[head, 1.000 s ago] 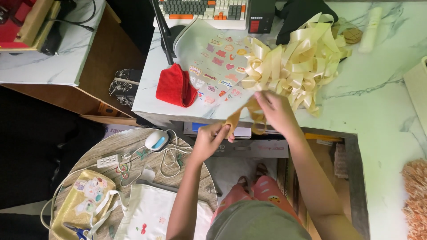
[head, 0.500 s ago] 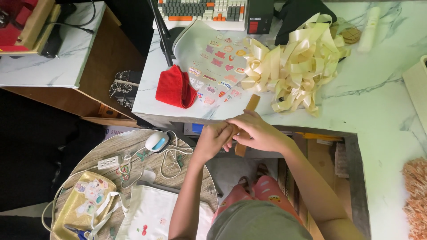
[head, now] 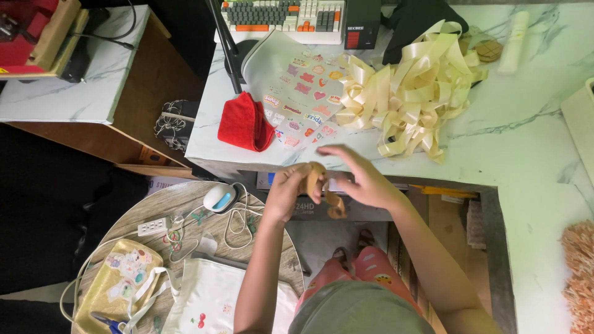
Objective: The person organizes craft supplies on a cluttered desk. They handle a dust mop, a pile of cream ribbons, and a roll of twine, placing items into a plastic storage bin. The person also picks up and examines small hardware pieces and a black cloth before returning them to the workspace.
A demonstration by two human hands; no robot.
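Now, the scene line by line:
Left hand: the left hand (head: 289,192) has its fingers closed round a tan ribbon strip (head: 312,180), gripping it near the upper end; it sits just below the counter edge
Right hand: the right hand (head: 359,176) is spread with its fingers wide and loose, hovering just beside the strip; whether a fingertip touches it is hard to tell, as the hand is blurred
Ribbon strip: held in the air in front of the counter (head: 526,142), not lying on it; its lower end curls into a loop (head: 336,210) hanging beneath the right hand
Change: a second ago the two hands were apart with the strip stretched toward the counter; half a second ago they were clasped together; now the right hand has opened and lifted away, so the strip rests with the left hand alone and looks folded over on itself
Nearby on the counter: a heap of cream ribbon (head: 408,93), a sticker sheet (head: 303,93), a red cloth (head: 244,122), a keyboard (head: 281,13)
Below: a round wooden table (head: 185,210) with a white mouse (head: 221,198) and a gold pouch (head: 117,284)
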